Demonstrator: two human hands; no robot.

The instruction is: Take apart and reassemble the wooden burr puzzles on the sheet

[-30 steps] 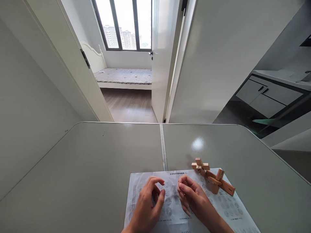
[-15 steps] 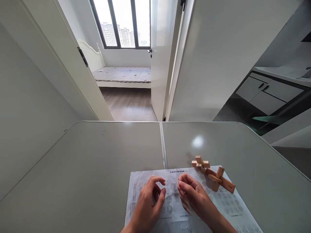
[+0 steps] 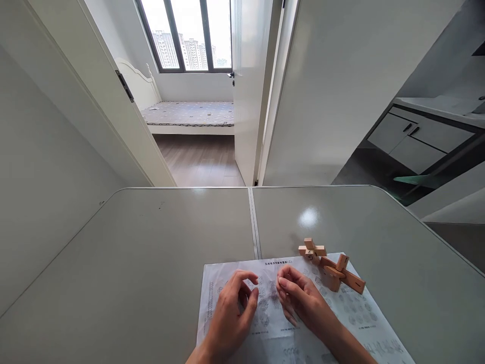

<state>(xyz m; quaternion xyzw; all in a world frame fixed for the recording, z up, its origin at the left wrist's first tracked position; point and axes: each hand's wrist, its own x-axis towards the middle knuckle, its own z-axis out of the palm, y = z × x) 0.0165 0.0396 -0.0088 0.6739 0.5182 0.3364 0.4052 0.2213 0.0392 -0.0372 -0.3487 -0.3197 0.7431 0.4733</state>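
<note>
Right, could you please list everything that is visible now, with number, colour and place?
Wooden burr puzzle: 1, light wood, sheet's far edge
Wooden burr puzzle, larger: 1, reddish-brown, sheet's right edge
Printed sheet: 1, white, on table
Table: 1, grey, foreground
Bed: 1, white frame, far room
Window: 1, dark frame, behind bed
High-rises: several, pale, outside
Door: 1, white, standing open
Cabinet: 1, white, far right
Unclear flat object: 1, green, below cabinet
Walls: several, whitish, around
Left hand: 1, bare, above sheet
Right hand: 1, bare, above sheet
</note>
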